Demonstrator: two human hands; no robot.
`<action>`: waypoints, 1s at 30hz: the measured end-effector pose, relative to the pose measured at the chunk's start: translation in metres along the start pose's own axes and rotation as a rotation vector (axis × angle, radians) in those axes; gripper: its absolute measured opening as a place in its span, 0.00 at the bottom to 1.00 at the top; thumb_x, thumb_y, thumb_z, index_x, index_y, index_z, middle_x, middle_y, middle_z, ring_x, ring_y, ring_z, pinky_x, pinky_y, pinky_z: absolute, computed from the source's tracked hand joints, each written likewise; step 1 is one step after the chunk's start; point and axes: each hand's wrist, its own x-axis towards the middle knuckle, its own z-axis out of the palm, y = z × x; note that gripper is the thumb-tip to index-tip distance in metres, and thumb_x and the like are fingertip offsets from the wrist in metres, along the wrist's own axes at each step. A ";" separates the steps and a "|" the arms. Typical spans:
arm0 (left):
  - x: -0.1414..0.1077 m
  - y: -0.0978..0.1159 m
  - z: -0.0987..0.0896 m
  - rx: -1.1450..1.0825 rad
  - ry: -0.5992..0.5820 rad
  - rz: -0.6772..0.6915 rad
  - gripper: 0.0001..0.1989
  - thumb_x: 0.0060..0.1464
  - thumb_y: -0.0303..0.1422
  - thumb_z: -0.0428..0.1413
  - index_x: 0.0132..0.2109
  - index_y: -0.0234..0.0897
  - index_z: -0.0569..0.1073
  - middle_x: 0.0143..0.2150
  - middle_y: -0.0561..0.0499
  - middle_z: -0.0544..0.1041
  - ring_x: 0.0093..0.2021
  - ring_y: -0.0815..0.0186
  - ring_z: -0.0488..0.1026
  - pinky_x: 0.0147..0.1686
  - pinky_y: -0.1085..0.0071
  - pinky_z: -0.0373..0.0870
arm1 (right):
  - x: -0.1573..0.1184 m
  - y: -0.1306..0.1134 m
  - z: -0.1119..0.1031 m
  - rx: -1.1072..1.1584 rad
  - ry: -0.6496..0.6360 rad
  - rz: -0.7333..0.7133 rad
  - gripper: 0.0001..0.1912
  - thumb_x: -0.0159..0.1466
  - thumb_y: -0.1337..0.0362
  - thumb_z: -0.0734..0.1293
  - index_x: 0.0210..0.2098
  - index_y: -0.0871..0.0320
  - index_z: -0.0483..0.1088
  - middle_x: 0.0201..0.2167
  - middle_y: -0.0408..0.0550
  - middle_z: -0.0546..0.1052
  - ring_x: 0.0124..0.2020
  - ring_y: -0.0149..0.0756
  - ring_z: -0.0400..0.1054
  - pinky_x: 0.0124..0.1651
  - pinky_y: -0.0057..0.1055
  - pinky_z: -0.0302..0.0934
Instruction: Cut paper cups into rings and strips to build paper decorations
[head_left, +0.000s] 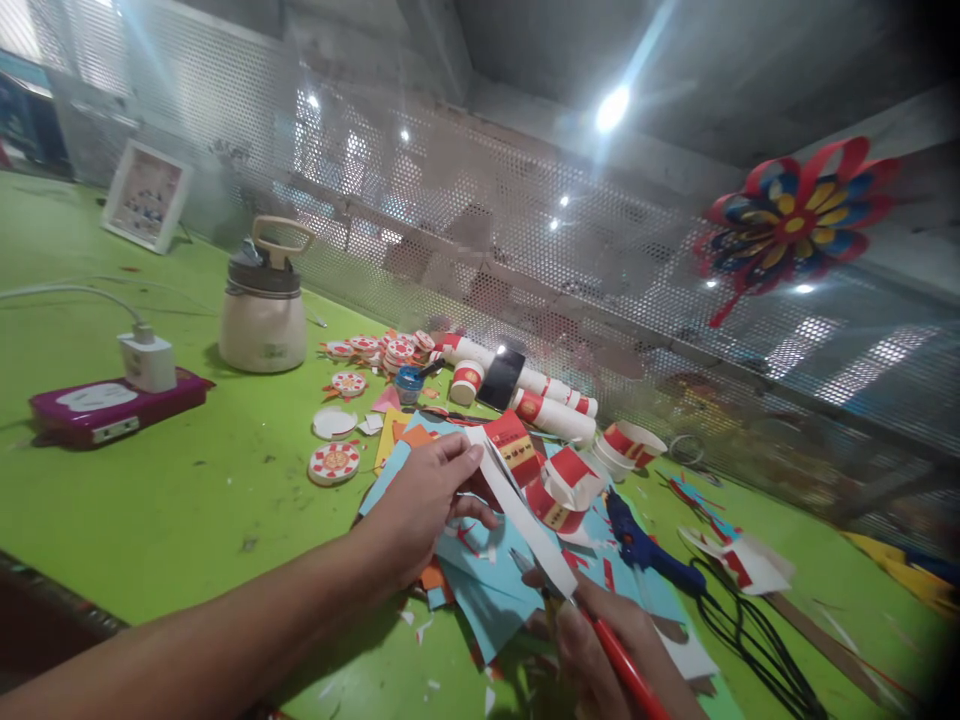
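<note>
My left hand [427,500] pinches the upper end of a long white paper strip [525,522] between thumb and fingers. The strip slants down to my right hand [607,640], whose fingers are closed around a red-handled tool [626,668] at the strip's lower end. What kind of tool it is cannot be made out. A pointed metal tip [519,560] shows just left of the right fingers. Beneath both hands lie blue paper sheets [487,600]. Cut red and white cup pieces [574,475] rest just beyond the strip.
A blue glue gun [652,555] with a black cord [757,640] lies at the right. Red and white discs [334,462], paper cups [634,445] and a phone [502,378] are farther back. A spray bottle [262,325] and purple power strip [116,405] stand left.
</note>
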 end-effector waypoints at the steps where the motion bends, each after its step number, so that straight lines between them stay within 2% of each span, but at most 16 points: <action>1: 0.000 0.000 0.000 0.000 -0.001 0.002 0.08 0.55 0.33 0.53 0.31 0.32 0.70 0.25 0.50 0.72 0.24 0.70 0.68 0.21 0.76 0.69 | 0.000 -0.002 0.000 -0.005 0.002 -0.001 0.28 0.62 0.43 0.56 0.45 0.57 0.74 0.16 0.44 0.70 0.20 0.36 0.65 0.27 0.29 0.60; 5: 0.001 0.001 0.000 -0.003 0.009 -0.004 0.09 0.52 0.34 0.56 0.30 0.32 0.69 0.25 0.50 0.73 0.23 0.70 0.68 0.20 0.75 0.69 | 0.003 -0.015 0.001 0.000 -0.001 -0.009 0.30 0.64 0.42 0.52 0.38 0.58 0.74 0.21 0.47 0.74 0.24 0.37 0.68 0.32 0.30 0.61; 8: 0.002 0.001 -0.001 0.001 0.016 -0.012 0.09 0.51 0.34 0.57 0.29 0.32 0.69 0.25 0.49 0.73 0.22 0.70 0.68 0.20 0.74 0.69 | 0.003 -0.018 0.001 -0.007 -0.011 -0.006 0.31 0.64 0.42 0.52 0.38 0.60 0.73 0.24 0.49 0.76 0.26 0.38 0.70 0.30 0.29 0.60; 12: 0.001 0.000 -0.001 0.006 0.005 -0.017 0.09 0.52 0.33 0.55 0.29 0.32 0.69 0.24 0.50 0.73 0.21 0.71 0.67 0.20 0.75 0.67 | 0.002 -0.018 0.002 -0.049 0.001 0.025 0.30 0.62 0.41 0.53 0.36 0.59 0.73 0.21 0.47 0.76 0.23 0.37 0.68 0.28 0.28 0.59; 18: -0.002 -0.004 0.002 0.009 0.004 -0.041 0.09 0.53 0.34 0.55 0.29 0.32 0.69 0.25 0.49 0.73 0.23 0.70 0.69 0.22 0.75 0.69 | 0.005 -0.029 0.003 0.018 0.005 0.051 0.33 0.62 0.39 0.50 0.36 0.58 0.73 0.21 0.48 0.75 0.26 0.39 0.69 0.29 0.30 0.60; 24: 0.000 -0.003 0.004 -0.002 0.016 -0.053 0.09 0.52 0.33 0.54 0.28 0.32 0.69 0.23 0.49 0.73 0.22 0.70 0.70 0.22 0.74 0.69 | 0.005 -0.028 0.003 0.013 -0.016 0.070 0.31 0.63 0.40 0.51 0.30 0.58 0.70 0.19 0.46 0.70 0.20 0.33 0.62 0.22 0.27 0.55; 27: 0.000 -0.003 0.003 -0.002 0.005 -0.049 0.09 0.52 0.32 0.54 0.26 0.32 0.68 0.22 0.49 0.73 0.21 0.69 0.70 0.22 0.74 0.68 | 0.004 -0.025 0.004 0.031 -0.025 0.089 0.29 0.63 0.41 0.52 0.29 0.58 0.69 0.17 0.43 0.65 0.19 0.31 0.58 0.21 0.26 0.53; 30: -0.001 -0.005 0.002 -0.007 0.008 -0.046 0.10 0.52 0.32 0.54 0.26 0.32 0.69 0.22 0.48 0.73 0.20 0.69 0.70 0.21 0.74 0.68 | 0.004 -0.026 0.004 0.050 -0.041 0.072 0.29 0.64 0.41 0.51 0.30 0.58 0.69 0.17 0.43 0.65 0.19 0.31 0.58 0.20 0.25 0.52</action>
